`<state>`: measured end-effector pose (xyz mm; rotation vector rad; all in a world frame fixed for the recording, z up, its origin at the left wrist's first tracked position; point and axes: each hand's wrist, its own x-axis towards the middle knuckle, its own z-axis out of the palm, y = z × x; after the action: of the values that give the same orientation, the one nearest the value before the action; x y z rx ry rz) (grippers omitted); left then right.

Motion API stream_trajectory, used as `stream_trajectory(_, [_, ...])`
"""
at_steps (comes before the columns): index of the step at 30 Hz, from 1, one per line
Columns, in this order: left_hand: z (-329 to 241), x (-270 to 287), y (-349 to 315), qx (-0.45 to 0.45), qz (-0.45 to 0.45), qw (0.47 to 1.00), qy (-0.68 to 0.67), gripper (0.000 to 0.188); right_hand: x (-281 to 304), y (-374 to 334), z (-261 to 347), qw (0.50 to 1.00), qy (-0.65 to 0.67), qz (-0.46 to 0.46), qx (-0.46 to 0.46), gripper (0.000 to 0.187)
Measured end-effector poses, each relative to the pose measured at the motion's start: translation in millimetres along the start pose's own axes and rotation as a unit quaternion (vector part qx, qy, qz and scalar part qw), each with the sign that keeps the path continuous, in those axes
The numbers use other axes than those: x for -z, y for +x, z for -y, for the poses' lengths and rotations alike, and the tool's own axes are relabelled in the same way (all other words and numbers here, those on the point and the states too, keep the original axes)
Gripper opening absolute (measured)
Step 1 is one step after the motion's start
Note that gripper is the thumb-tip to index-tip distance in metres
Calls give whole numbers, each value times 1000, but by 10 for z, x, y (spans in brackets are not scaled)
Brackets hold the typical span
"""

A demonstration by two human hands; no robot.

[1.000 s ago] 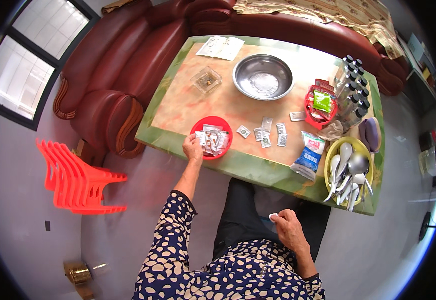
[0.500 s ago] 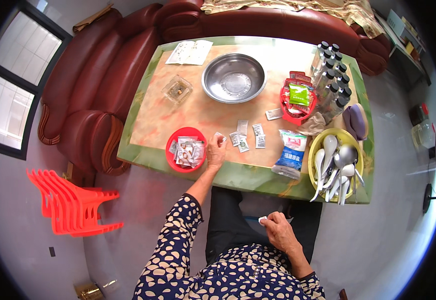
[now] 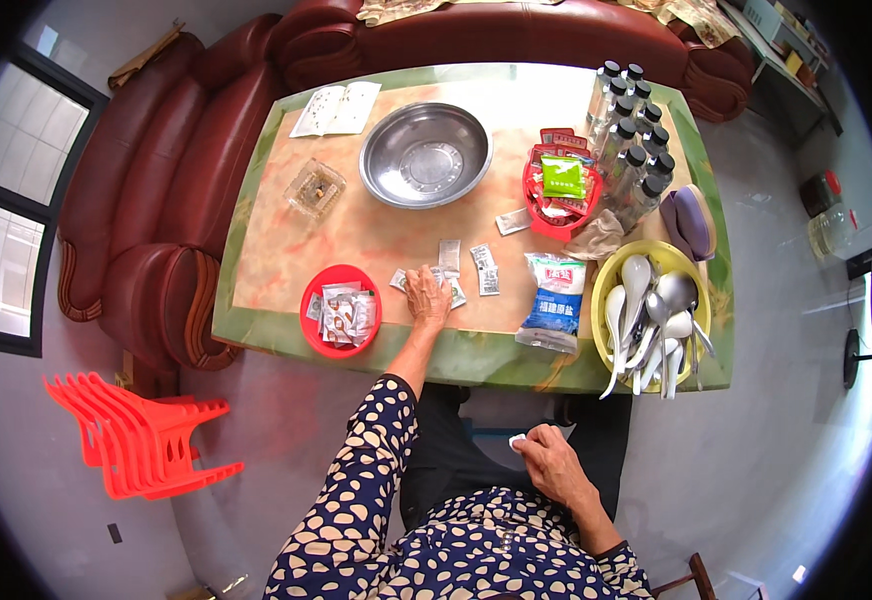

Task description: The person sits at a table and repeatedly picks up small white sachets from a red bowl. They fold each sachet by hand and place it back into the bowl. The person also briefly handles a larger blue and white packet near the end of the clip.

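My left hand lies over several small white printed sachets near the table's front edge, fingers spread and touching them. It partly hides those underneath. Just left of its fingers lies one loose sachet. A round red basket holding more sachets stands farther left. Over my lap, my right hand is closed with a small white thing at its fingertips, too small to name.
Behind are a steel basin, glass ashtray and open booklet. To the right stand a salt bag, a yellow basin of spoons, a red basket of packets and several black-capped bottles. Red plastic chairs stand left.
My left hand has moved right, from beside the red basket onto the group of sachets. The sachet under its fingers now lies free on the table. My right hand stays put; the view has shifted slightly.
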<state>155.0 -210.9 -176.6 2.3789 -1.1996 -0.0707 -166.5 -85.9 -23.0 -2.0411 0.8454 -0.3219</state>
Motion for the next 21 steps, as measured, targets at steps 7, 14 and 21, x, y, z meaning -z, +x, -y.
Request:
stream_trajectory(7, [194,-49,79,116,79,989,-45,50,-5,-12,14,1000,-13,-2,4,22])
stream_trajectory(14, [108,23,21,151,49,979,-127,37,15,-40,61,999,-26,-16,14,21])
stream_trajectory(21, [-148,551,-540,143,147,858,-471,15,33,26,-2,986,54,-160,6,24])
